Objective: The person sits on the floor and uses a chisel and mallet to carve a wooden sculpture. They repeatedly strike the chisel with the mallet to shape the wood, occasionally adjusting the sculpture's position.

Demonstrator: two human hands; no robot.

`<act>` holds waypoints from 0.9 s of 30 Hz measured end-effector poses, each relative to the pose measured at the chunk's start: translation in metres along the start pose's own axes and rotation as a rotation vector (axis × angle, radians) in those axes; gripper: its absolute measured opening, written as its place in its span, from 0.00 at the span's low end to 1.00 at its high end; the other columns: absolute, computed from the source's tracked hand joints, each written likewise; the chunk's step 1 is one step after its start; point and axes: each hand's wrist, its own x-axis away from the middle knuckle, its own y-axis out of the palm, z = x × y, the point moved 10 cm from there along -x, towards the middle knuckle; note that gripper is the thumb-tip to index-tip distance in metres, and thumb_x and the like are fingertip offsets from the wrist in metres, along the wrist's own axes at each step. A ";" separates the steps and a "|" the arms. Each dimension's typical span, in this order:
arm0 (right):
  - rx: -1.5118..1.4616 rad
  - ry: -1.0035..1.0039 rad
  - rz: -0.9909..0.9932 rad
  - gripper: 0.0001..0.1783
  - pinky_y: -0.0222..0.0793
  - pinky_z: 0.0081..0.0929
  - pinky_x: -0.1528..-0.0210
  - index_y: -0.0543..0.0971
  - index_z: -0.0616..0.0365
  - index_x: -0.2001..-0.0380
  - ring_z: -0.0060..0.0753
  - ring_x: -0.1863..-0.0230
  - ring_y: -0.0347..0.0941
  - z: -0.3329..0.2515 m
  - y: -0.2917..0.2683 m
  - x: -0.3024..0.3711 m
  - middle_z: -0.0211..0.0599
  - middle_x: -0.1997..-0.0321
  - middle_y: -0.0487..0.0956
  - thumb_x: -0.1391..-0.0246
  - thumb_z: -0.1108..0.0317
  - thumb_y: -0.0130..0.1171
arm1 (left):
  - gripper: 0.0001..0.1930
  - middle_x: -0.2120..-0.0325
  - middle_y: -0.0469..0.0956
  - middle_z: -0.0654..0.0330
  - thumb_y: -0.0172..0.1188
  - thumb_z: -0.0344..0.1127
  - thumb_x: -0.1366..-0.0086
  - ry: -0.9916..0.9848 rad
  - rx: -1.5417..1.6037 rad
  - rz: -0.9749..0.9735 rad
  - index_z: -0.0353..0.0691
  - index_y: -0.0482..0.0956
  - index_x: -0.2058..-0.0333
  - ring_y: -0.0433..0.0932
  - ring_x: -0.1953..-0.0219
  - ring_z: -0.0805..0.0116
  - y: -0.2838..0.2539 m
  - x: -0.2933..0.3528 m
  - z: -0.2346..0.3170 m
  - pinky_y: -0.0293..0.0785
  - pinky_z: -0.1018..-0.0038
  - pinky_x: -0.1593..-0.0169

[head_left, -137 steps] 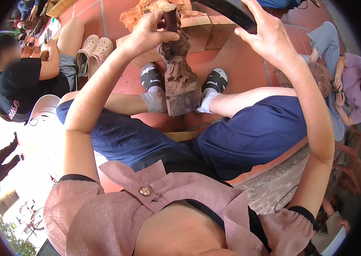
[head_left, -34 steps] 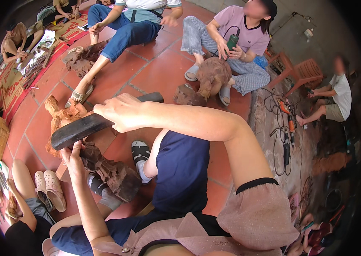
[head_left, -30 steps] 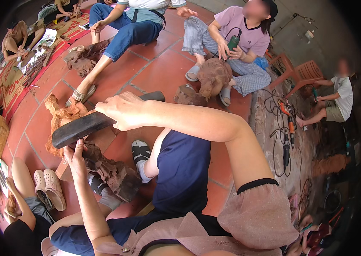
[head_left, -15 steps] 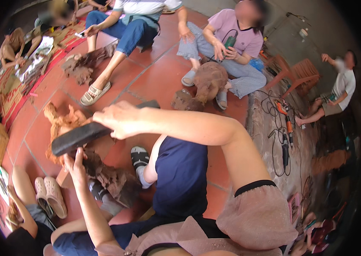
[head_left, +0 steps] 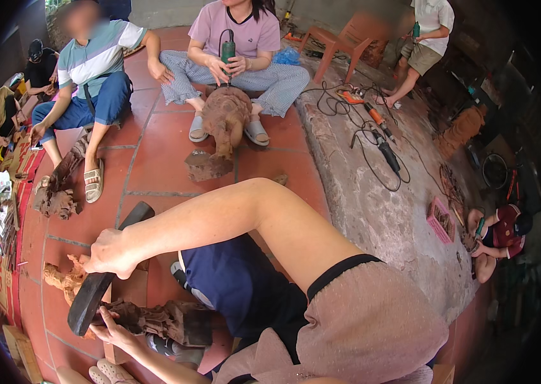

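My right hand is wrapped round a long black bar, used-looking and smooth, which slants across the carvings. Below the bar's near end is my left hand, its fingers bent at a dark brown wood carving. What those fingers hold, if anything, is hidden by the bar. The dark carving lies on its side beside my feet, with a squared block end toward my knee. Just beyond the bar sits a lighter orange-brown wood carving, partly covered by the bar and my right hand.
Across the tiled floor a seated person grips a green power tool over a large carving. Another person sits at left near a rough carving. Corded tools lie on the concrete ledge. Pale clogs stand near my left arm.
The view has swung right and up, so my hands sit lower in the picture. The black bar has turned from nearly level to steeply slanted, still in my right hand.
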 end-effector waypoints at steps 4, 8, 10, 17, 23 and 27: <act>-0.035 -0.019 0.003 0.20 0.75 0.44 0.64 0.74 0.52 0.61 0.50 0.63 0.80 0.006 0.004 -0.015 0.40 0.69 0.81 0.62 0.71 0.65 | 0.13 0.68 0.72 0.62 0.60 0.33 0.33 0.038 0.006 -0.017 0.35 0.71 0.53 0.66 0.77 0.78 0.007 0.000 0.013 0.64 0.81 0.72; -0.088 -0.042 -0.051 0.17 0.74 0.44 0.63 0.75 0.51 0.63 0.48 0.62 0.79 0.005 0.012 -0.034 0.37 0.70 0.80 0.62 0.71 0.64 | 0.16 0.67 0.71 0.62 0.60 0.33 0.33 0.043 0.011 -0.014 0.34 0.70 0.51 0.66 0.76 0.78 0.009 -0.001 0.018 0.65 0.80 0.71; -0.069 -0.082 -0.019 0.16 0.74 0.44 0.63 0.76 0.51 0.65 0.48 0.63 0.79 0.003 0.014 -0.049 0.36 0.70 0.80 0.61 0.70 0.64 | 0.16 0.71 0.70 0.62 0.60 0.34 0.33 0.038 0.021 0.013 0.32 0.70 0.53 0.66 0.77 0.76 0.013 0.005 0.024 0.64 0.79 0.71; 0.042 -0.127 -0.017 0.13 0.74 0.44 0.64 0.77 0.50 0.66 0.48 0.63 0.79 -0.019 0.010 -0.084 0.37 0.71 0.80 0.59 0.67 0.63 | 0.17 0.73 0.69 0.62 0.61 0.35 0.33 0.020 0.017 -0.037 0.32 0.69 0.52 0.65 0.76 0.77 0.012 0.004 0.015 0.64 0.79 0.72; 0.158 -0.129 -0.021 0.14 0.75 0.43 0.65 0.78 0.50 0.65 0.46 0.64 0.79 -0.034 0.010 -0.104 0.36 0.71 0.81 0.60 0.66 0.63 | 0.20 0.65 0.69 0.60 0.62 0.36 0.34 0.009 0.038 -0.038 0.32 0.68 0.49 0.67 0.75 0.76 0.006 -0.001 0.000 0.67 0.79 0.71; 0.192 -0.135 -0.010 0.14 0.75 0.42 0.65 0.78 0.51 0.65 0.44 0.63 0.80 -0.036 0.016 -0.111 0.35 0.70 0.81 0.60 0.65 0.64 | 0.20 0.63 0.70 0.59 0.62 0.36 0.34 0.003 0.049 -0.057 0.33 0.68 0.49 0.67 0.75 0.76 0.009 -0.002 -0.002 0.67 0.79 0.71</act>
